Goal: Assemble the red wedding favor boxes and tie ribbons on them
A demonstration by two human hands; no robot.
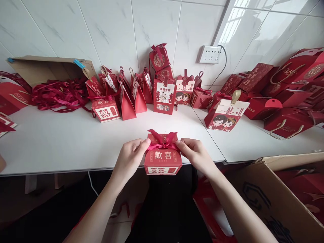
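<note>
A small red gift box [163, 158] with white lettering and a white label sits at the table's front edge, right in front of me. Across its top a dark pink ribbon [163, 145] is tied in a bow. My left hand [133, 152] pinches the ribbon's left side between thumb and fingers, at the box's left edge. On the opposite side my right hand [193, 152] pinches the ribbon's right side. Both hands are closed, and the ribbon looks stretched between them.
A cardboard box [50, 62] with a heap of red ribbons [59, 94] stands at the back left. Several finished-looking boxes [106, 109] line the wall. More red boxes [288, 114] are piled right. An open carton [268, 189] is at lower right; a power strip [210, 54] hangs above.
</note>
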